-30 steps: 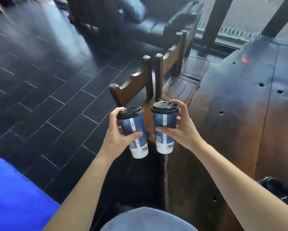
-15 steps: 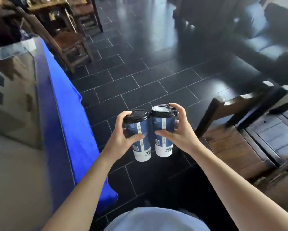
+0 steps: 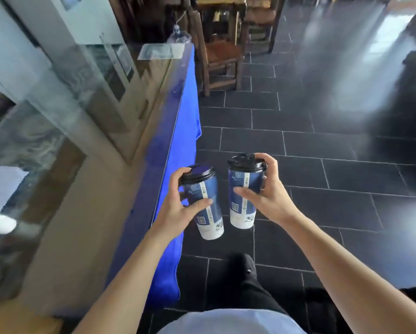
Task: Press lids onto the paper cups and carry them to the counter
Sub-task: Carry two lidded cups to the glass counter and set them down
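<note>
I hold two blue-and-white paper cups, each capped with a black lid. My left hand [image 3: 178, 208] grips the left cup [image 3: 208, 213], which tilts slightly and hangs over the blue edge of the counter [image 3: 86, 213]. My right hand [image 3: 266, 196] grips the right cup [image 3: 243, 201], upright above the floor. The cups are a small gap apart. The glossy counter runs along my left side.
A blue cloth [image 3: 185, 121] drapes over the counter's near edge. Papers [image 3: 157, 51] and a small clear object lie at the counter's far end. Wooden chairs [image 3: 222, 56] and a table stand ahead. Dark tiled floor [image 3: 322, 165] spreads to the right. My foot [image 3: 241, 263] is below the cups.
My view has swung left from the wooden table and chairs to the counter, which now fills the left side. Both cups stay in my hands and have drawn slightly apart.
</note>
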